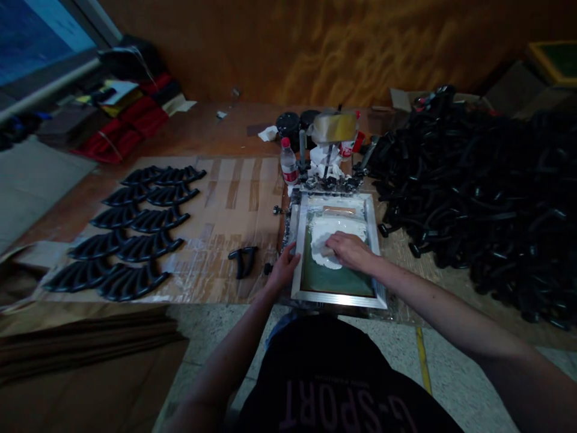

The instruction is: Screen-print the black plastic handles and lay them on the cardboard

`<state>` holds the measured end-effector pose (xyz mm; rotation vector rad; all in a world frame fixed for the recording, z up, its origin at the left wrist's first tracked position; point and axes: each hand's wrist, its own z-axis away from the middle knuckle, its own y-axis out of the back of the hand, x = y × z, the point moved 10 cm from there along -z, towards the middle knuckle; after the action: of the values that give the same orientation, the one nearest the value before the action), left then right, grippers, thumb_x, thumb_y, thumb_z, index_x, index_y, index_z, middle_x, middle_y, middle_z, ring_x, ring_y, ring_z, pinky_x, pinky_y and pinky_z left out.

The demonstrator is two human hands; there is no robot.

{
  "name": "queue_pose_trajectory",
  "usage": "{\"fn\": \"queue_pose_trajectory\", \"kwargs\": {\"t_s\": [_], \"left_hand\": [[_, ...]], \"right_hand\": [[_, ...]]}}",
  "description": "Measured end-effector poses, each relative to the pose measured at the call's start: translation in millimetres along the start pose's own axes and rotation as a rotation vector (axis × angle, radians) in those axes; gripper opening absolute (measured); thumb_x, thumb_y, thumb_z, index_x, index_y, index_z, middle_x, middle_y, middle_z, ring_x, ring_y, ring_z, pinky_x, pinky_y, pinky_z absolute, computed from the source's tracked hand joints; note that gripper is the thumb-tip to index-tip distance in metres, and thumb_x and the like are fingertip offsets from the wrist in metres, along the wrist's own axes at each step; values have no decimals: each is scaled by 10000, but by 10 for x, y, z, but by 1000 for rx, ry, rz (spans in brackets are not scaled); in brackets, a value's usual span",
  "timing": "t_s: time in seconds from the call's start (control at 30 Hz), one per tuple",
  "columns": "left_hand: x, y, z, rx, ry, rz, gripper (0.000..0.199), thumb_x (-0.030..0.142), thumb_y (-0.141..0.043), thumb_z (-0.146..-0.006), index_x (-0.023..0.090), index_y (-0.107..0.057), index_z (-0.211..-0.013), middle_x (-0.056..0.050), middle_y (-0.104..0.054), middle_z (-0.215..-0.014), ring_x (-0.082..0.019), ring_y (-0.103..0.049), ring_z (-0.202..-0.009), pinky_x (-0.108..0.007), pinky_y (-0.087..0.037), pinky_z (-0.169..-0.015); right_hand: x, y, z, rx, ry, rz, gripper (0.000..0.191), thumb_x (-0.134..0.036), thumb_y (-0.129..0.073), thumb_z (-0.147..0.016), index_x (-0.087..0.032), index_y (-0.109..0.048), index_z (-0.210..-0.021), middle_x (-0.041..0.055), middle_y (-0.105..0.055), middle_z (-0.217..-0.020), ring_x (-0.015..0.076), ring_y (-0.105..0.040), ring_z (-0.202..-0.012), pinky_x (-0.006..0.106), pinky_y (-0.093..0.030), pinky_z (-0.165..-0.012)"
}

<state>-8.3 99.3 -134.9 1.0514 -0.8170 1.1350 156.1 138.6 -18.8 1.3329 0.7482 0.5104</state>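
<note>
A metal-edged screen printing frame (376, 237) with green mesh lies in front of me on the table. White ink (342, 231) is spread thickly over the upper and middle mesh. My right hand (349, 251) is closed around a small pale scraper (330, 248), which touches the ink; much of the scraper is hidden by the fingers. At the frame's left edge, my left hand (283, 267) grips the rim with thumb and fingers. A tan strip (339, 211) lies across the ink near the frame's far end.
Black curved handles (139, 240) lie in fanned rows on cardboard at left, with a few more (243, 261) nearer me. A large heap of black handles (478, 204) fills the right. Behind the frame stand a plastic bottle (289, 162), dark tubs (288, 126) and clamps.
</note>
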Motion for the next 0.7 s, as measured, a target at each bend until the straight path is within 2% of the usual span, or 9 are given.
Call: {"fn": "queue_pose_trajectory", "kwargs": {"t_s": [0.07, 0.1, 0.17, 0.27, 0.37, 0.47, 0.53, 0.57, 0.7], "left_hand": [[1, 6, 1, 10, -5, -10, 609, 413, -518, -886, 139, -424, -1422, -4, -579, -743, -128, -507, -627, -239, -407, -573], [1, 9, 2, 15, -5, -13, 602, 416, -520, -886, 139, -435, -1414, -6, -583, -744, -130, -511, -633, -241, -409, -578], [7, 17, 8, 23, -1, -10, 592, 423, -525, -883, 140, -453, -1399, -4, -582, -742, -130, -517, -638, -241, -411, -581], [39, 11, 27, 14, 0, 31, 604, 436, -536, -876, 137, -451, -1393, 9, -556, -716, -121, -503, -605, -234, -398, -550], [60, -4, 43, 2, 2, 91, 619, 436, -551, -864, 129, -444, -1391, 27, -522, -674, -107, -471, -559, -222, -370, -511], [67, 0, 48, 9, 10, 99, 622, 434, -560, -855, 127, -453, -1385, 24, -527, -676, -107, -472, -563, -220, -370, -513], [96, 12, 57, 8, 21, 87, 629, 436, -565, -847, 127, -454, -1384, 25, -527, -668, -106, -468, -557, -218, -362, -510], [128, 21, 68, 4, 29, 85, 640, 436, -571, -841, 132, -448, -1391, 30, -522, -656, -104, -461, -547, -216, -353, -503], [427, 103, 176, -19, 53, 147, 704, 464, -610, -813, 183, -413, -1427, 31, -548, -665, -110, -476, -545, -213, -359, -494]], "right_hand": [[-127, -10, 143, -43, 140, -48, 219, -81, -536, -757, -191, -635, -919, 69, -669, -927, 216, -572, -909, 285, -401, -749], [-140, 4, 166, -62, 164, -79, 211, -77, -541, -746, -203, -634, -888, 52, -669, -902, 207, -574, -883, 279, -395, -726], [-90, 56, 123, -56, 123, -118, 161, -97, -554, -755, -215, -629, -833, 29, -663, -849, 193, -572, -829, 270, -382, -686], [-42, 124, 55, 83, 27, -80, 145, -111, -543, -794, -194, -639, -864, 56, -660, -862, 208, -557, -850, 287, -392, -724], [-199, 56, 184, 184, 97, -41, 262, -67, -509, -796, -157, -642, -1004, 102, -662, -976, 231, -540, -928, 316, -411, -795], [-267, -30, 290, 134, 151, -97, 268, -61, -521, -789, -178, -654, -990, 75, -671, -931, 221, -561, -906, 308, -429, -787], [-165, 44, 195, 117, 98, -144, 230, -103, -545, -814, -198, -667, -985, 56, -676, -900, 214, -585, -903, 299, -440, -783], [-68, 132, 98, 137, 43, -158, 240, -141, -558, -837, -205, -667, -1040, 56, -682, -934, 214, -596, -926, 299, -445, -796], [505, 638, -289, 279, -218, -150, 517, -319, -621, -873, -252, -517, -1375, 73, -675, -1101, 230, -619, -973, 320, -465, -831]]}}
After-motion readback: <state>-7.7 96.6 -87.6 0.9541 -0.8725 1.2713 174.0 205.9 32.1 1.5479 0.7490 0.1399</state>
